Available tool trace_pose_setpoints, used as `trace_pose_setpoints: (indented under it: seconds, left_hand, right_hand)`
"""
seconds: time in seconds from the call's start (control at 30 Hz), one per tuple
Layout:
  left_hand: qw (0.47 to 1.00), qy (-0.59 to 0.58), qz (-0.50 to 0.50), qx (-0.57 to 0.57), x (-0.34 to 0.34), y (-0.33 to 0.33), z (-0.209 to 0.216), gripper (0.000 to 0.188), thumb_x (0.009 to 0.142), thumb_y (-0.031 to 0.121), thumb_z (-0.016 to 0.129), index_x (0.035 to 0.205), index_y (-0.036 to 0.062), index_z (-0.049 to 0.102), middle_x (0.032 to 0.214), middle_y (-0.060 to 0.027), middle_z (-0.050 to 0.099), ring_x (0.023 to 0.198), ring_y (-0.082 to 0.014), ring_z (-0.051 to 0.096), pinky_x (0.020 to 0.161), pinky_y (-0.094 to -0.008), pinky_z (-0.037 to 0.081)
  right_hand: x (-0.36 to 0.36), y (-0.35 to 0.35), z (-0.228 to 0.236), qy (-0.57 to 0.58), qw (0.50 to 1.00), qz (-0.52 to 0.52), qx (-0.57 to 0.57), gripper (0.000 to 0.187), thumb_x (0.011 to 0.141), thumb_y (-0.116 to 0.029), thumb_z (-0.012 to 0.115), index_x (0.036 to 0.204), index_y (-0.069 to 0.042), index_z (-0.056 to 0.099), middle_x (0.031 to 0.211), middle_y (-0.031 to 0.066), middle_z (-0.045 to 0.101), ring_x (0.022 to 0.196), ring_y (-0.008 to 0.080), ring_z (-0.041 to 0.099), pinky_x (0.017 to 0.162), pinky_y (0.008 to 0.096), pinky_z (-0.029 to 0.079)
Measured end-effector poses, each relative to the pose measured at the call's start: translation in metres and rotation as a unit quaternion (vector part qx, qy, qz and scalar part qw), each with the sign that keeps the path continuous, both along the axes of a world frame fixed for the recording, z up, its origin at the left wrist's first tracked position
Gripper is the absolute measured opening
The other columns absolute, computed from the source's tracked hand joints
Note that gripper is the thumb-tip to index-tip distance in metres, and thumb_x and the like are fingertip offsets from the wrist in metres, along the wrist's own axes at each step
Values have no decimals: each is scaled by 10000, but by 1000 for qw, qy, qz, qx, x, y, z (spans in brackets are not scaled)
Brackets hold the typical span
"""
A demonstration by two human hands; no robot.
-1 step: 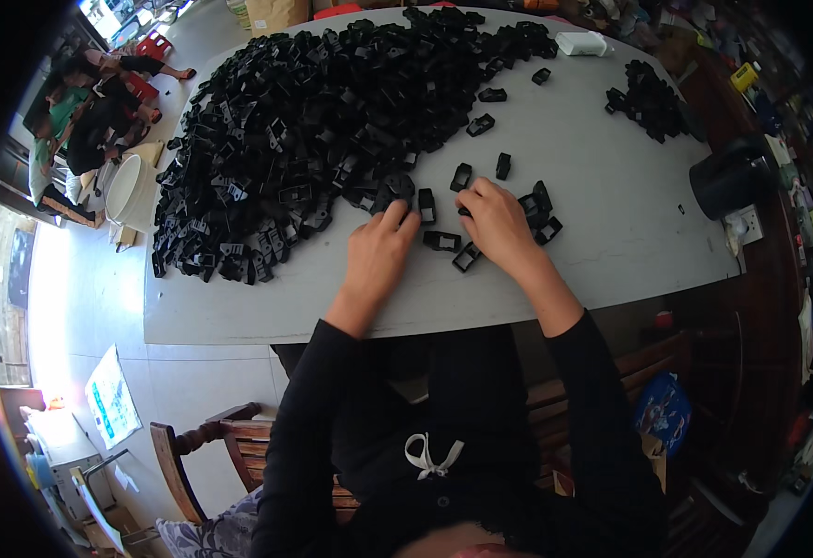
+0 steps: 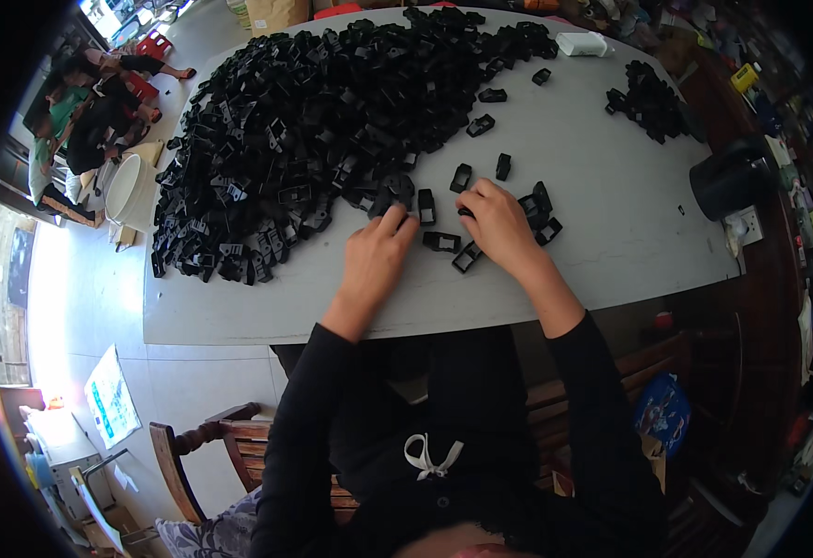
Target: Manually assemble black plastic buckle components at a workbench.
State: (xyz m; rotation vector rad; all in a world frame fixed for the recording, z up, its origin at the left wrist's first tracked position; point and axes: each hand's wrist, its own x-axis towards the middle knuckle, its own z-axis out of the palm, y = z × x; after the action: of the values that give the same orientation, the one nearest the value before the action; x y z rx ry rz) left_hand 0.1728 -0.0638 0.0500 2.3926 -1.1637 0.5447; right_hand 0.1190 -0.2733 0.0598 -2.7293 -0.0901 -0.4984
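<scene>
My left hand (image 2: 376,256) is at the near edge of a large heap of black plastic parts (image 2: 304,121), its fingers curled around a black part that they mostly hide. Across a small gap, my right hand (image 2: 501,223) pinches a small black plastic part (image 2: 466,212) between thumb and fingers. Several hollow rectangular black frames lie around the hands: one upright frame (image 2: 427,206) between them, another frame (image 2: 442,242) just below it, and a tilted frame (image 2: 466,258) under the right hand. More frames (image 2: 543,206) sit just right of that hand.
The grey table (image 2: 611,223) carries a smaller black pile (image 2: 650,102) at the far right and a white container (image 2: 583,44) at the back. A black bin-like vessel (image 2: 732,177) stands by the right edge. A wooden chair (image 2: 230,446) and seated people (image 2: 90,121) are to the left.
My left hand has shifted very slightly toward me and to the left. The right hand and the parts on the table look nearly unchanged.
</scene>
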Motion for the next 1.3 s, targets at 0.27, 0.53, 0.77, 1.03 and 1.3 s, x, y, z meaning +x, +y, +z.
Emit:
trace_pose_setpoints:
  seconds: [0.27, 0.53, 0.77, 1.03, 1.3]
  left_hand:
    - [996, 27, -83, 21, -27, 39, 15, 180, 729, 77, 700, 901, 77, 648, 1071, -54, 609, 839, -229, 614, 677, -353, 518]
    - [990, 60, 104, -78, -41, 34, 13, 287, 767, 170, 759, 982, 67, 599, 1020, -93, 593, 870, -288, 592, 715, -372, 483]
    - [975, 119, 173, -64, -37, 29, 3, 276, 769, 171, 762, 949, 62, 584, 983, -93, 587, 889, -301, 587, 741, -378, 467]
    - [966, 220, -22, -135, -38, 47, 3, 287, 718, -14, 746, 944, 22, 573, 927, -98, 620, 831, -295, 607, 734, -352, 491]
    - [939, 286, -58, -181, -57, 57, 1, 527, 699, -16, 746, 1182, 54, 548, 997, -98, 643, 935, -295, 605, 826, -381, 477]
  right_hand:
    - [8, -16, 5, -22, 995, 0, 102, 93, 850, -64, 668, 936, -30, 670, 875, 93, 652, 724, 284, 651, 666, 371, 525]
    - [-4, 6, 24, 124, 992, -21, -20, 162, 843, -140, 693, 969, -56, 633, 926, 76, 652, 816, 264, 654, 693, 384, 523]
    - [-20, 16, 23, 18, 956, -11, 294, 221, 944, -146, 603, 1137, -41, 628, 967, 76, 667, 776, 164, 640, 637, 292, 506]
    - [-68, 62, 8, 173, 606, 48, 775, 389, 967, -50, 535, 1348, 26, 510, 1185, 112, 609, 892, 145, 623, 702, 246, 536]
    - [-57, 88, 8, -45, 957, 101, 268, 422, 706, 42, 746, 1110, -37, 658, 1005, 114, 664, 924, 289, 619, 804, 357, 514]
